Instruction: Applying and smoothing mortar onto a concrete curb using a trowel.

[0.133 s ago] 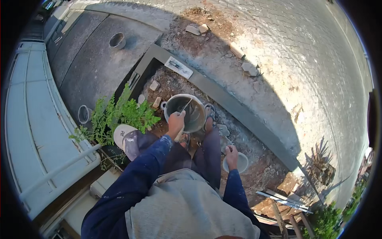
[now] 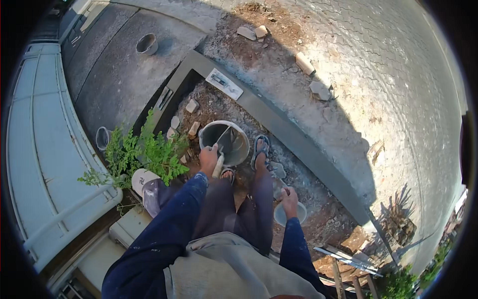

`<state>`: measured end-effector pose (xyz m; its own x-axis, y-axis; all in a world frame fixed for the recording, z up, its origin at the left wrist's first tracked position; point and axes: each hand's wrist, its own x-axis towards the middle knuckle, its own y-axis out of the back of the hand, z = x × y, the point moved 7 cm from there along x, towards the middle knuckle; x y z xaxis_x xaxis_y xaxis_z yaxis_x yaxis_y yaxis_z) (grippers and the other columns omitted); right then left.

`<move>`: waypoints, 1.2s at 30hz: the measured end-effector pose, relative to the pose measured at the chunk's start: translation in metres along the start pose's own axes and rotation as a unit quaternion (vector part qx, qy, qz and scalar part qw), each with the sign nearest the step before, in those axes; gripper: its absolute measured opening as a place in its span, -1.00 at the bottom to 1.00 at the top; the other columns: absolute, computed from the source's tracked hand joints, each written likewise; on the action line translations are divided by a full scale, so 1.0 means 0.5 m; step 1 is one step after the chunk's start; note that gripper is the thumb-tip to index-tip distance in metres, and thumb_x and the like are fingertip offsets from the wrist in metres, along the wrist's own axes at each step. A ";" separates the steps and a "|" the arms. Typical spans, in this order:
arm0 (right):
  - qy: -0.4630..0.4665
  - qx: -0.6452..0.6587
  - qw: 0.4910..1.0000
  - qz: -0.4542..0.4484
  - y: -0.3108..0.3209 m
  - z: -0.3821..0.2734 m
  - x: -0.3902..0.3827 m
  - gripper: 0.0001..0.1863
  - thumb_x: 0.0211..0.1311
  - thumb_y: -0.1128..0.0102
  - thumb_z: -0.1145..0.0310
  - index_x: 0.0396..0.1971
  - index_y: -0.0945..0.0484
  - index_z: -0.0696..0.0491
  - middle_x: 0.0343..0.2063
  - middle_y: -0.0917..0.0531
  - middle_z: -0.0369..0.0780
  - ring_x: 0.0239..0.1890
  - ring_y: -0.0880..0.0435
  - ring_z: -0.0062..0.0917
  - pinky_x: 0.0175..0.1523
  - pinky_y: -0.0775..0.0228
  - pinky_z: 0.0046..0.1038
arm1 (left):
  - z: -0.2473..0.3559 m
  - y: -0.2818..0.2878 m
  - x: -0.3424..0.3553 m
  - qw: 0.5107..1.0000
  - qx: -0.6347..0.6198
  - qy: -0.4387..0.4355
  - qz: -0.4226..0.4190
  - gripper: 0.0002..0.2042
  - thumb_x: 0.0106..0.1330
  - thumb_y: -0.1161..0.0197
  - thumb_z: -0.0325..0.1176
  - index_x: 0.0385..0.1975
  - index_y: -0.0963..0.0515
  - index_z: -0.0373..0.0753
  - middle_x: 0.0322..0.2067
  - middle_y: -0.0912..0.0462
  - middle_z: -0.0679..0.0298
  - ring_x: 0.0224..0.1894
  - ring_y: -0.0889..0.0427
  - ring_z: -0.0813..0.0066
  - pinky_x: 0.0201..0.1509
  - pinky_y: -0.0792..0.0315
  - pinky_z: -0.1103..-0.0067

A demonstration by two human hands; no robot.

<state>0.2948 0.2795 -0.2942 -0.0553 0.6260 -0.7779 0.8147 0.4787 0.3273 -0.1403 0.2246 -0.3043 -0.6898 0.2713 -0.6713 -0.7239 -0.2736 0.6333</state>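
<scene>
My left hand (image 2: 208,158) is closed round a trowel (image 2: 218,166) with a pale handle, at the near left rim of a large mortar bucket (image 2: 244,134). The trowel's thin shank slants up over the bucket's mouth, and its dark blade shows against the inside. Grey, wet-looking residue coats the bucket wall. Lower right, my right hand (image 2: 289,202) is held with its fingers curled together above a small pale bucket (image 2: 300,218). What those fingers hold, if anything, I cannot make out. My sandalled feet stand close to the large bucket.
A low, smoothed cement kerb (image 2: 294,129) runs diagonally beyond my feet, with a plastering float (image 2: 224,84) lying on it. Other buckets (image 2: 147,46) stand on the slab at left. A leafy plant (image 2: 144,154), a cap (image 2: 145,182), a pale blue vehicle panel (image 2: 45,134) and loose stones (image 2: 320,90) surround me.
The view has shifted slightly. My left hand has moved a little left and toward me against the bucket, and the trowel's handle now shows more. My right hand keeps its curled pose.
</scene>
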 end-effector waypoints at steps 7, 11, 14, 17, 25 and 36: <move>0.019 -0.058 0.998 -0.009 0.014 -0.030 0.353 -0.75 0.31 -0.15 0.34 -0.13 -0.56 0.20 -0.34 -0.64 -0.17 -0.29 -0.62 -0.48 -0.13 -0.46 -0.42 | 0.080 -0.118 0.319 0.987 0.022 0.001 0.156 -0.52 0.41 -0.14 -0.06 -0.58 -0.45 -0.40 -0.60 -0.49 -0.05 -0.47 -0.49 -0.02 -0.30 -0.33 0.22; 0.036 -0.122 0.990 -0.059 -0.066 0.024 0.526 -0.74 0.28 -0.16 0.34 -0.14 -0.57 0.18 -0.32 -0.66 -0.12 -0.25 -0.65 -0.42 -0.07 -0.47 -0.39 | 0.011 -0.123 0.476 0.982 -0.050 0.006 0.181 -0.54 0.42 -0.14 -0.06 -0.58 -0.47 -0.36 -0.64 -0.48 0.12 -0.52 -0.50 0.22 -0.35 -0.32 0.30; 0.061 -0.135 0.986 -0.077 -0.123 0.025 0.661 -0.74 0.28 -0.16 0.35 -0.12 -0.57 0.18 -0.29 -0.66 -0.12 -0.24 -0.65 -0.41 -0.07 -0.47 -0.38 | -0.008 -0.139 0.556 0.975 -0.174 0.057 0.123 -0.60 0.42 -0.15 -0.06 -0.49 -0.48 -0.31 -0.68 -0.38 0.32 -0.59 -0.40 0.46 -0.43 -0.25 0.42; 0.147 -0.127 0.975 -0.105 -0.194 -0.035 0.794 -0.75 0.28 -0.15 0.36 -0.12 -0.57 0.18 -0.28 -0.66 -0.12 -0.23 -0.65 -0.40 -0.06 -0.47 -0.38 | -0.011 -0.148 0.617 0.936 -0.323 0.127 0.052 -0.70 0.42 -0.16 -0.10 -0.24 -0.45 -0.25 -0.67 -0.15 0.52 -0.66 -0.14 0.66 -0.52 -0.06 0.60; 0.344 -0.077 0.930 -0.106 -0.441 -0.309 1.016 -0.75 0.29 -0.16 0.37 -0.12 -0.56 0.19 -0.29 -0.65 -0.16 -0.27 -0.61 -0.48 -0.09 -0.45 -0.42 | 0.043 -0.132 0.659 0.892 -0.441 0.095 0.003 -0.80 0.48 -0.06 -0.15 -0.36 -0.40 -0.08 -0.69 -0.05 0.60 -0.70 0.03 0.74 -0.57 0.03 0.66; 0.521 -0.195 0.813 -0.173 -0.619 -0.376 1.060 -0.65 0.24 -0.18 0.36 0.01 -0.48 0.12 -0.19 -0.58 -0.05 -0.10 -0.57 -0.14 0.03 -0.37 -0.17 | 0.039 -0.100 0.685 0.881 -0.473 -0.010 -0.027 -0.75 0.46 -0.09 -0.15 -0.17 -0.46 -0.22 -0.67 -0.08 0.61 -0.71 0.03 0.79 -0.58 -0.01 0.70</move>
<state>-0.0953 0.5787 -0.7071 -0.8669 0.4959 -0.0505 0.4115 0.7692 0.4889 -0.3404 0.3494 -0.5582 -0.6610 0.3209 -0.6783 -0.4286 -0.9034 -0.0097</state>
